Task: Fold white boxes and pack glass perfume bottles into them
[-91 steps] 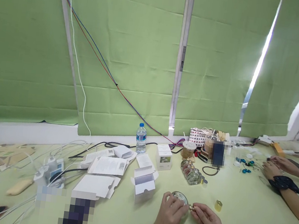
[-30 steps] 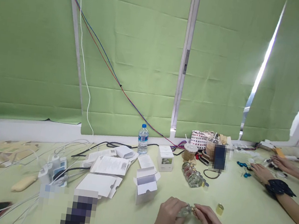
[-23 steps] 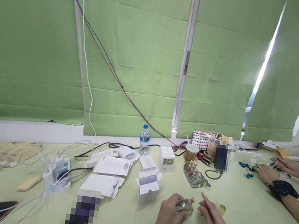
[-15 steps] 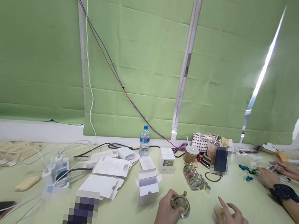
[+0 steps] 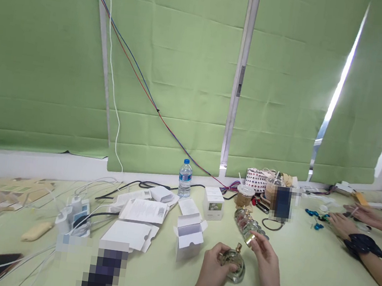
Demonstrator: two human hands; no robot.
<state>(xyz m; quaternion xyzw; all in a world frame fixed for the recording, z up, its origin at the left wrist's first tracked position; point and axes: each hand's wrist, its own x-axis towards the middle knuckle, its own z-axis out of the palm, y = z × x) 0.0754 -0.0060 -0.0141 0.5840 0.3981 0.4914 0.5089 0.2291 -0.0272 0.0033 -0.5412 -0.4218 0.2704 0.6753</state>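
Observation:
My left hand point(image 5: 214, 269) is closed around a round clear glass perfume bottle point(image 5: 237, 272), whose gold neck points up, tilted slightly right. Just to the right of that neck, my right hand point(image 5: 267, 261) pinches a small shiny gold cap point(image 5: 250, 240) between thumb and fingertips. The cap is close to the neck but apart from it. Behind my right hand, a row of similar round glass bottles point(image 5: 244, 222) lies on the table, partly covered by my fingers. An open white box point(image 5: 187, 250) stands to the left of my left hand.
A closed white box point(image 5: 213, 204), a water bottle point(image 5: 184, 179) and an iced drink cup point(image 5: 244, 197) stand farther back. Flattened white cartons point(image 5: 129, 236) lie left, near a power strip with cables point(image 5: 73, 221). Another person's hands point(image 5: 343, 226) work at the far right.
My right hand has moved left and forward, bringing the gold cap beside the perfume bottle's neck. My left hand keeps the bottle in nearly the same place.

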